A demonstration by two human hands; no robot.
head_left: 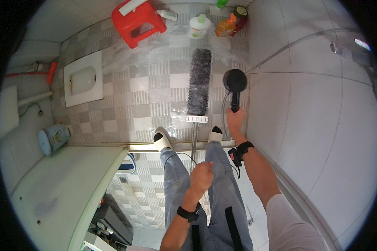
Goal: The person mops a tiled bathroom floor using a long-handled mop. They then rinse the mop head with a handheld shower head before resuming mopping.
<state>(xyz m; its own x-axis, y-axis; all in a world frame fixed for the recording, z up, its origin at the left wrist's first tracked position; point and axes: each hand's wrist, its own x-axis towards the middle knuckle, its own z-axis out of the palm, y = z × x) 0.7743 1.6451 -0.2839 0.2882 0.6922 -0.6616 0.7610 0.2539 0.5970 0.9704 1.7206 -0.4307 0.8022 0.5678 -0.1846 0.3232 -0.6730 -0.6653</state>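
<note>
Head view: floor (142,88) of matt-looking square and ribbed tiles, grey and beige, shiny in patches as if wet.

Item 1, mop (200,81): centre, stretched from near to far. Long grey shaggy pile, soft; white clamp bar; slim metal handle, stiff. Likely heavy at the far end if soaked; best held by the handle, though wet metal may slip. Left hand (202,178): closed in a fist round the handle, on the near side.

Item 2, shower head (235,81): right of the mop, near the right wall (272,108). Black, round, with a straight grip; apparently plastic, so probably light, rigid and slippery when wet. Best held by the grip. Right hand (236,119): wrapped round the grip's near end. Hose (223,113): thin, curved beside the hand, seemingly flexible.

Item 3, far side: red stool (132,21), moulded, smooth, left; white bottle (199,28), rounded, centre; orange bottle (225,28), right.

Item 4, left: squat toilet (81,99), white, glazed, rectangular; blue bin (53,139), roughly cylindrical, nearer.
</note>
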